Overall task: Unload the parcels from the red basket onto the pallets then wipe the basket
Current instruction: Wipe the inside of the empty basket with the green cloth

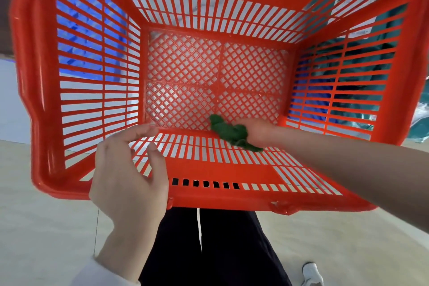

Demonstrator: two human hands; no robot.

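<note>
The red basket (227, 174) fills most of the view, its slatted walls and lattice floor bare inside. My left hand (130, 169) grips the near wall at its left part, fingers curled over the slats. My right hand (260, 133) reaches deep into the basket and holds a crumpled green cloth (229, 133), pressed where the near wall meets the floor. Through the slats I see a blue parcel (79, 21) on the left and dark teal parcels (362, 53) on the right, outside the basket.
Below the basket are my dark trousers (209, 246) and one white shoe (312, 274) on a pale beige floor (46, 227). A white surface (9, 100) lies at the left edge.
</note>
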